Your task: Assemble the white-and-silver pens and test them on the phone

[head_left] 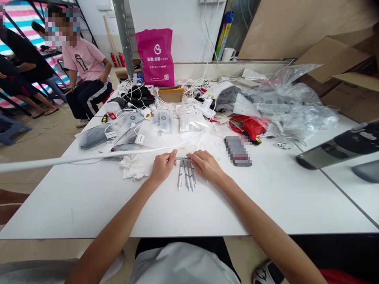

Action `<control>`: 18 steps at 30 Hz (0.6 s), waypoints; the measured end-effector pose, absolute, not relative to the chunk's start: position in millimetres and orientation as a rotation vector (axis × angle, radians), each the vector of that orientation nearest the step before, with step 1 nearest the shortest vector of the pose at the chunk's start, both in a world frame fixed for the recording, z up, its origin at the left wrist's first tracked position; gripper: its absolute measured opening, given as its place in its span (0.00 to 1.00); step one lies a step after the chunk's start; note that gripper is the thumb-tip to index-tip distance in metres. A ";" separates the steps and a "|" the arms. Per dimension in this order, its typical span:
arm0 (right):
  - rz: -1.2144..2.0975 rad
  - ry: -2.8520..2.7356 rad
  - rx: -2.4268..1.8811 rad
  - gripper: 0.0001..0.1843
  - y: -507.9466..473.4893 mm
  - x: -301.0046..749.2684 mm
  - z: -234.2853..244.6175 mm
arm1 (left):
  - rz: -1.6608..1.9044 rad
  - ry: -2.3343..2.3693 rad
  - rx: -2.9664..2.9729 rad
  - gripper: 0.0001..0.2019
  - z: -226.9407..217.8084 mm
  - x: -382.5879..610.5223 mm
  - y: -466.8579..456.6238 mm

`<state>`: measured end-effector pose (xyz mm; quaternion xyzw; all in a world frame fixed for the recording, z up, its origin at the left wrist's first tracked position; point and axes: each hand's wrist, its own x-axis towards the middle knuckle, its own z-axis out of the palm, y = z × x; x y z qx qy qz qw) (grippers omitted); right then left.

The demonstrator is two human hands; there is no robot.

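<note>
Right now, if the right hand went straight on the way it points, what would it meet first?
The slim silver pen lying across between the hands; the right hand looks already at its end, though depth is unclear from here.

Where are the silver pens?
In the head view, the silver pens lie on the white table, just below the left hand and right hand, with a crumpled white cloth to their left.

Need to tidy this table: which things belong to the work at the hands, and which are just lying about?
Belong: left hand, right hand, silver pen crosswise between them, row of silver pens.
Lying about: crumpled white cloth, white sealed packets, red pouch, clear plastic bags.
</note>
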<state>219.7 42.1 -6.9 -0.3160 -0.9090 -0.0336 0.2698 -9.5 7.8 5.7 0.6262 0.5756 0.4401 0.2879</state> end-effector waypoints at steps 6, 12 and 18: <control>-0.130 -2.447 -0.895 0.13 48.7 229.4 -5.3 | 1.264 1.429 1.639 0.26 8.3 -12.8 13.7; -0.143 -2.353 -0.964 0.14 58.4 245.1 -0.1 | 1.403 1.293 1.431 0.17 5.1 -20.4 23.5; -0.148 -2.318 -0.956 0.14 61.1 250.3 0.7 | 1.436 1.297 1.416 0.15 3.5 -23.5 26.5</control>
